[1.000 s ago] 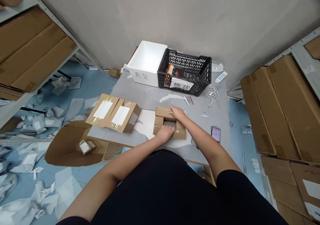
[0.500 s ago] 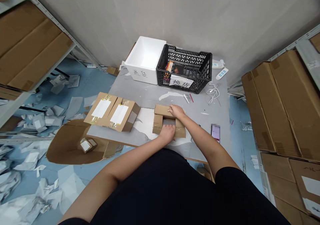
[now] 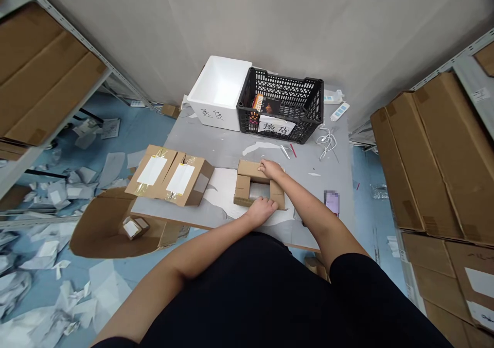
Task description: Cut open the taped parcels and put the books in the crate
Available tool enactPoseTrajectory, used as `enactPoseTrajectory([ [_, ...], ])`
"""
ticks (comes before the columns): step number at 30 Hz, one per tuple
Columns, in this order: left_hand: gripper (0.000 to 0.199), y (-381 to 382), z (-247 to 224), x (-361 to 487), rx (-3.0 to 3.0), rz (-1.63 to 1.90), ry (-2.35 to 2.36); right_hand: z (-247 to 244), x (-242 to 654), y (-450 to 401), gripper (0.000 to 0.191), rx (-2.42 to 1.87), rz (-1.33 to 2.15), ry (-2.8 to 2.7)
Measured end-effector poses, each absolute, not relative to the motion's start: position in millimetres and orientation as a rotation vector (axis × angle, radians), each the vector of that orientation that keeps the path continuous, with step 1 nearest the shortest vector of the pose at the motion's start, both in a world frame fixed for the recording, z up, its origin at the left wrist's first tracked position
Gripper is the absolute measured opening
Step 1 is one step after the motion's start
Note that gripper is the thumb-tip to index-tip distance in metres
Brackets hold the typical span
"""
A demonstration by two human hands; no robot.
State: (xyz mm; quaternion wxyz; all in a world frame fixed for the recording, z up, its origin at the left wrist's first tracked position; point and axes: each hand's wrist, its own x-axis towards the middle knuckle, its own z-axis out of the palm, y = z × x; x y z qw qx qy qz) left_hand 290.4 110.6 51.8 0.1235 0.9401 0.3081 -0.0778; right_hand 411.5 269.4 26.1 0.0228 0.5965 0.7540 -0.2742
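Note:
A small cardboard box (image 3: 242,187) lies in front of me on the table, its flaps folded outward around a rectangular opening. Through the opening a greyish inside shows, but I cannot make out what it is. My left hand (image 3: 262,210) grips the near side of the box, fingers curled over that edge. On the far side, my right hand (image 3: 271,168) pinches the back flap with thumb and fingers. To the left stand two taped cardboard boxes with white labels, a left one (image 3: 144,183) and a right one (image 3: 197,187).
A white foam box (image 3: 214,114) and a black plastic crate (image 3: 281,132) holding packages stand at the back. A phone (image 3: 331,203), a white cable (image 3: 327,142) and a power strip (image 3: 340,111) lie at right. Below the table's left edge sits a large open carton (image 3: 88,229).
My left hand has moved slightly down and right along the box's near side, and the near flap no longer stands out as before. My right hand keeps its hold on the far flap.

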Motion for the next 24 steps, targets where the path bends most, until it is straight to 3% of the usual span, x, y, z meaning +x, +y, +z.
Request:
enactPoseTrajectory([
  [10, 0.019, 114.4, 61.9, 224.5, 2.547, -0.282, 1.268, 6.2, 432.1, 291.3, 0.036, 1.912, -1.179, 2.265],
  [17, 0.052, 88.6, 12.1, 185.8, 2.578, 0.012, 1.086, -10.3, 430.0, 287.4, 0.033, 2.165, -1.450, 2.179],
  [24, 0.061, 80.4, 12.4, 184.1, 2.384, 0.138, 1.003, 9.6, 440.7, 280.8, 0.043, 2.658, -1.418, 2.235],
])
